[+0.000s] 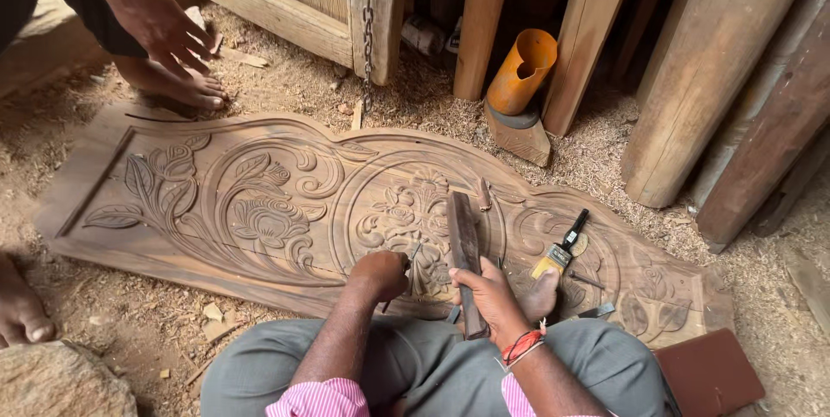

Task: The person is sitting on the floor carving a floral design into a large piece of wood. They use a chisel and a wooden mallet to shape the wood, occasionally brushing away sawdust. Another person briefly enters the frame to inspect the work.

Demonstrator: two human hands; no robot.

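Carved wooden panel laid flat on the sawdust floor, relief side up, within reach of the seated carver; the carver's own foot resting on its near edge, apparently to steady it. Left hand closed in a fist round a chisel, blade angled down into the central floral medallion; grip low on the shaft, probably for control of the cut. Right hand wrapped firmly round the lower end of a long wooden mallet, raised above the chisel in striking position; red thread band at the wrist.

Spare tools parked on the panel's right part, close by the right hand: one paintbrush with yellow handle and black bristles, presumably for sweeping chips from the relief; two further chisels lying flat near it; one small wooden piece above the medallion.

Count otherwise: one panel, one mallet, one orange pipe section propped on a wooden wedge among leaning timbers, one hanging chain on a door frame. A second person's hand and foot at upper left, clear of the panel; another bare foot at far left.
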